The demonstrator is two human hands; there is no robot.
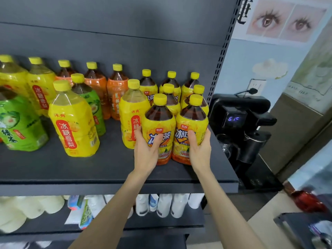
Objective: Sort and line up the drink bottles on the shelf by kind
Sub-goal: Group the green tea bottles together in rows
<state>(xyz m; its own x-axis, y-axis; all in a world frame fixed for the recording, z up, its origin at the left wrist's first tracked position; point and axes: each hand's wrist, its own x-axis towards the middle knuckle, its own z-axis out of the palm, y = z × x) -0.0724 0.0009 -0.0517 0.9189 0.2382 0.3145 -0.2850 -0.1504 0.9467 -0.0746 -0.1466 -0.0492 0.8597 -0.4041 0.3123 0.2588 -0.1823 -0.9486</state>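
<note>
- Left iced-tea bottle stands on the shelf, its label wrapped by the left hand.
- Right iced-tea bottle stands beside it, clasped by the right hand.
- Probably full, heavy and slick-filmed, so grip mid-body.

One view, head-worn, wide-angle. Faces forward and a little down onto the shelf, close in. Forearms enter from the bottom edge, with left hand and right hand just right of centre. Beyond the fingers: bottles, then back panel. Right of the fingers: dispenser, wall. Under the wrists: lower shelf. Straight lines bow near the edges.
</note>
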